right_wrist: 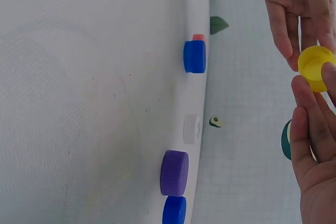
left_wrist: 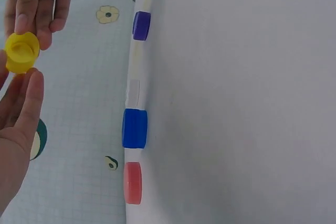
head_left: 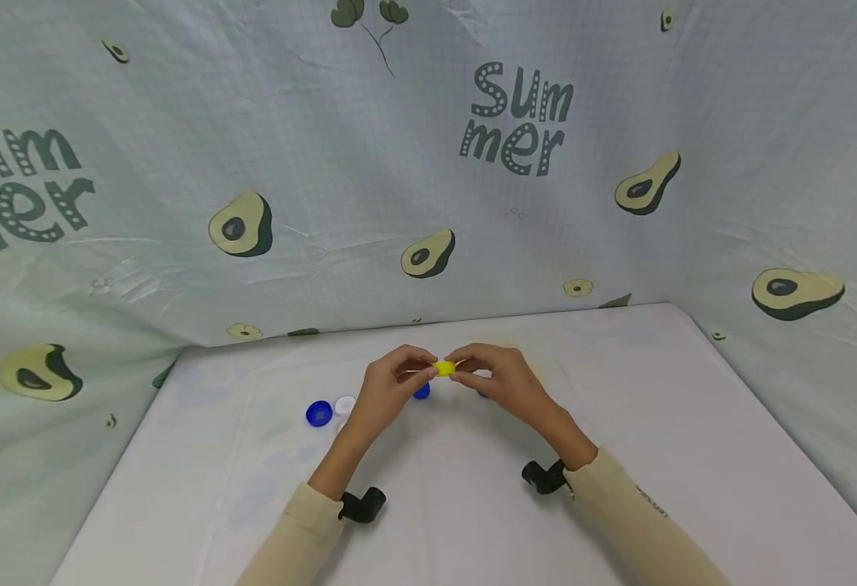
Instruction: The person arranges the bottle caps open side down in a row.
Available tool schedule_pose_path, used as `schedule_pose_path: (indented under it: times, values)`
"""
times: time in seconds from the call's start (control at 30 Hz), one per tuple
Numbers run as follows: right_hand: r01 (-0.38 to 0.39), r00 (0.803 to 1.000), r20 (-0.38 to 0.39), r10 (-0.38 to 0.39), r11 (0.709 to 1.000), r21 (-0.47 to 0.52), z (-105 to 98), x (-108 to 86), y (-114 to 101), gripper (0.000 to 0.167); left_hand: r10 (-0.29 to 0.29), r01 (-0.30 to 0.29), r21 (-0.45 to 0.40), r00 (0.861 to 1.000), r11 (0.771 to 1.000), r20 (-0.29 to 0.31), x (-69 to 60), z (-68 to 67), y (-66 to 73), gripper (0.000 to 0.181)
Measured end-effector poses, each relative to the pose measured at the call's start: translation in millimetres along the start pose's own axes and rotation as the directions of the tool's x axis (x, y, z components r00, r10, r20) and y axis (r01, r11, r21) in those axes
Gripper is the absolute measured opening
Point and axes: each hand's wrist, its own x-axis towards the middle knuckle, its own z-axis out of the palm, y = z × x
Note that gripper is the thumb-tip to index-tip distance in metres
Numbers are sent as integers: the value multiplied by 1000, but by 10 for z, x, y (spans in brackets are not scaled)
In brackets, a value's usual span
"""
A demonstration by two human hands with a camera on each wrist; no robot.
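Observation:
Between the fingertips of both hands, above the white table, is a yellow bottle cap. My left hand pinches it from the left, and my right hand pinches it from the right. In the left wrist view the yellow cap shows a round face with a raised ring. The right wrist view looks into the hollow of the cap, with fingers touching its rim. A blue cap lies on the table just beneath the hands.
Left of the hands lie a blue cap and a white cap. In the wrist views, a pink-red cap, a purple cap and a white cap stand along the table. A patterned cloth hangs behind.

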Motion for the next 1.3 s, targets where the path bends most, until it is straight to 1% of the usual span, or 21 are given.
schedule_pose_path:
  times: [0.1, 0.2, 0.33, 0.43, 0.57, 0.63, 0.83, 0.9, 1.03, 1.1, 1.2, 1.3]
  values:
    - [-3, 1000, -8, 3, 1000, 31, 9, -1, -3, 26, 28, -28, -38, 1000, 999, -6, -7, -2, 6, 14]
    - [-14, 1000, -18, 15, 999, 52, 21, -7, -5, 24, 49, -49, -58, 999, 997, -2, -16, 6, 0, 11]
    - [-41, 999, -26, 43, 997, 65, 34, -22, -13, 21, 68, -68, -56, 998, 996, -9, -34, 22, -9, 11]
    - [-53, 998, -33, 56, 996, 77, 31, -25, -28, 22, 75, -77, -52, 997, 996, -29, -42, 24, -9, 12]
    - [-84, 995, -39, 89, 991, 104, 25, -26, -43, 23, 97, -100, -70, 994, 992, -47, -45, 18, -17, 17]
    - [-106, 993, -37, 111, 987, 119, 25, -24, -47, 22, 114, -117, -80, 992, 990, -46, -42, 18, -25, 20]
    - [-143, 988, -26, 149, 977, 159, 30, -15, -46, 23, 191, -194, -75, 981, 978, -36, -48, 27, -38, 29]
    - [-158, 986, -24, 165, 972, 173, 24, -15, -49, 24, 208, -211, -73, 977, 975, -38, -45, 39, -33, 31]
    - [-206, 977, -10, 213, 956, 211, 10, -14, -59, 25, 210, -213, -48, 976, 976, -49, -35, 63, -15, 32]
    - [-224, 974, 5, 229, 950, 218, 8, -22, -59, 28, 200, -202, -26, 978, 979, -59, -39, 73, -11, 31]
    - [-231, 973, 37, 229, 946, 228, -3, -38, -61, 35, 193, -194, -3, 979, 981, -71, -40, 83, -5, 32]
    - [-214, 977, 57, 206, 950, 227, -14, -53, -54, 41, 189, -190, -2, 978, 982, -84, -42, 91, -6, 32]
